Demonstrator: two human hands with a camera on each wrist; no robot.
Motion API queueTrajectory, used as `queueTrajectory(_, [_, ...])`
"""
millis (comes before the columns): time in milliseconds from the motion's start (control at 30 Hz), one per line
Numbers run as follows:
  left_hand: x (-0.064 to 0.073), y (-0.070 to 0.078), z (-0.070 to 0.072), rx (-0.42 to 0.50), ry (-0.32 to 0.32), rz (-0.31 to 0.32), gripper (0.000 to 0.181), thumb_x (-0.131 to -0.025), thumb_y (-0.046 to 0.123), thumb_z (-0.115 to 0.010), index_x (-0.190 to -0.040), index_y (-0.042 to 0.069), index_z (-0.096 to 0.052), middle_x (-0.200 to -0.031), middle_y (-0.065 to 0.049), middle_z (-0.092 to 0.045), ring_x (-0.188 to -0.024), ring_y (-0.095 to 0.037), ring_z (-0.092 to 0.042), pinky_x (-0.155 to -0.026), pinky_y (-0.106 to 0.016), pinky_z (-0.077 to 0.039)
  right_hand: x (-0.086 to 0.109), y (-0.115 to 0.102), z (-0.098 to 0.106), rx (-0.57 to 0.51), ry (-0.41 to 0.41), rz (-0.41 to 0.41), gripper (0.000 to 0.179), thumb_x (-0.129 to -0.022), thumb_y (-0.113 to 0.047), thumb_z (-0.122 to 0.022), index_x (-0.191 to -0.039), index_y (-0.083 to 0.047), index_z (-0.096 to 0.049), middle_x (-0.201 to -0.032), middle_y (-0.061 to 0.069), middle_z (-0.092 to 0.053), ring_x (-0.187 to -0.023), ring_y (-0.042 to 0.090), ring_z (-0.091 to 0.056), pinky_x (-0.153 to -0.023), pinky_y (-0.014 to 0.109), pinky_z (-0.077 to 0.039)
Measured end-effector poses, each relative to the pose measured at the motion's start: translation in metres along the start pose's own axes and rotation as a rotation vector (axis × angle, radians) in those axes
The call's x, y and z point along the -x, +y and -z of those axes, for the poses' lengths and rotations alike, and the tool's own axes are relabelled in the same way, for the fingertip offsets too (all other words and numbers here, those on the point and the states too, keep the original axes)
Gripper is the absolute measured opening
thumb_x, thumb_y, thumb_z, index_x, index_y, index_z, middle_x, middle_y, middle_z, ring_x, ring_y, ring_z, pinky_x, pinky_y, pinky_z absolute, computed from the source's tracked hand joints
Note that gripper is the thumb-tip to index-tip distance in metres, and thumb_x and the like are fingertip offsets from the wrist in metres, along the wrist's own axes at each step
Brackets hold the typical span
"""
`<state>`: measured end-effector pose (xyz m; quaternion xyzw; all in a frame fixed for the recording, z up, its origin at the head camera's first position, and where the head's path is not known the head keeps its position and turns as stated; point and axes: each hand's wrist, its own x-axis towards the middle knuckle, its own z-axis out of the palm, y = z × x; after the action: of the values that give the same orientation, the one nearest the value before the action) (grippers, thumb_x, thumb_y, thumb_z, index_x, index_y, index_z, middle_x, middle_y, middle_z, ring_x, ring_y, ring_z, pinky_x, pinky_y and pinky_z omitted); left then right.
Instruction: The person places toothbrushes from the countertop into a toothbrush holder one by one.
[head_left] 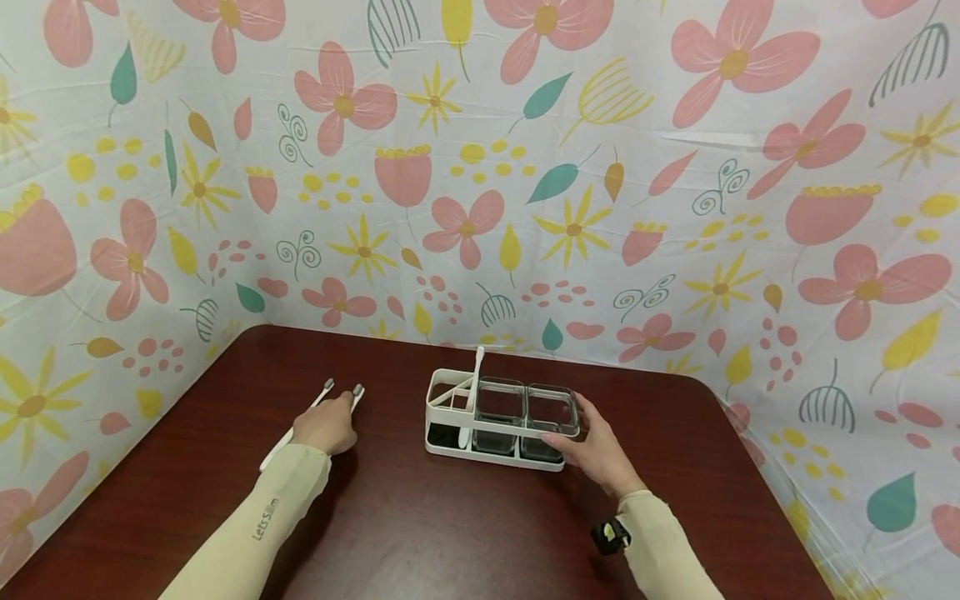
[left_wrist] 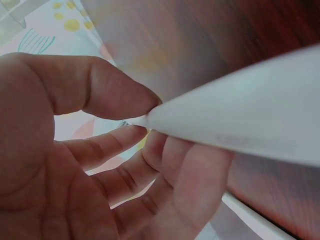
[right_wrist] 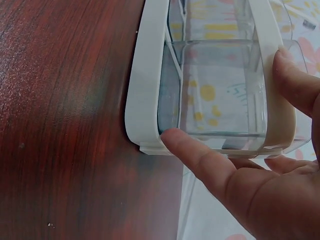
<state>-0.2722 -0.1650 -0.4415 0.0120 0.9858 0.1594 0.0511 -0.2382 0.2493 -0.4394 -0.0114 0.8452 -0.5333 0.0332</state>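
Note:
My left hand [head_left: 324, 423] pinches a white toothbrush [left_wrist: 250, 110] between thumb and fingers; its grey-bristled head [head_left: 357, 389] pokes out past the fingers. A second white toothbrush [head_left: 276, 450] lies on the table just left of that hand, partly hidden under it. Right of centre stands a white toothbrush holder [head_left: 487, 457] with two clear cups [head_left: 551, 408] side by side in it. Another white toothbrush [head_left: 478, 367] leans upright in its left, divided compartment. My right hand [head_left: 596, 446] grips the holder's right end, thumb [right_wrist: 295, 82] against the upper band.
The dark reddish wooden table [head_left: 390, 533] has rounded far corners. A flower-patterned cloth [head_left: 465, 167] hangs close behind and beside it. On the right wrist sits a black watch-like device [head_left: 611, 536].

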Motion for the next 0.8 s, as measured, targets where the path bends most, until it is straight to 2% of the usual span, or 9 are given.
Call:
queueTrajectory(433, [-0.001, 0.006, 0.006, 0.073, 0.096, 0.009, 0.04, -0.084, 0.007, -0.059, -0.123, 0.001, -0.051, -0.095, -0.014, -0.066, -0.072, -0.036, -0.062, -0.058, -0.052, -0.048, 0.0, -0.001, -0.001, -0.037, 0.013, -0.008, 0.096, -0.086, -0.024, -0.079, -0.158, -0.01, -0.017, -0.15, 0.028, -0.034, -0.107, 0.031, -0.06, -0.081, 0.043, -0.056])
queueTrajectory(567, [-0.001, 0.009, 0.009, 0.099, 0.108, 0.002, 0.041, -0.086, 0.008, -0.057, -0.126, 0.001, -0.05, -0.092, -0.015, -0.064, -0.068, -0.035, -0.06, -0.056, -0.05, -0.046, 0.002, -0.002, -0.001, -0.051, 0.006, -0.004, 0.095, -0.088, -0.02, -0.078, -0.158, -0.009, -0.015, -0.15, 0.029, -0.032, -0.112, 0.034, -0.059, -0.082, 0.046, -0.055])
queueTrajectory(800, [0.0, 0.012, 0.013, 0.154, 0.168, -0.015, 0.049, -0.084, 0.007, -0.056, -0.132, 0.004, -0.048, -0.092, -0.015, -0.06, -0.065, -0.034, -0.058, -0.057, -0.051, -0.046, 0.002, -0.002, -0.001, -0.057, -0.003, -0.013, 0.094, -0.089, -0.018, -0.076, -0.158, -0.009, -0.013, -0.151, 0.03, -0.031, -0.114, 0.036, -0.059, -0.083, 0.047, -0.055])
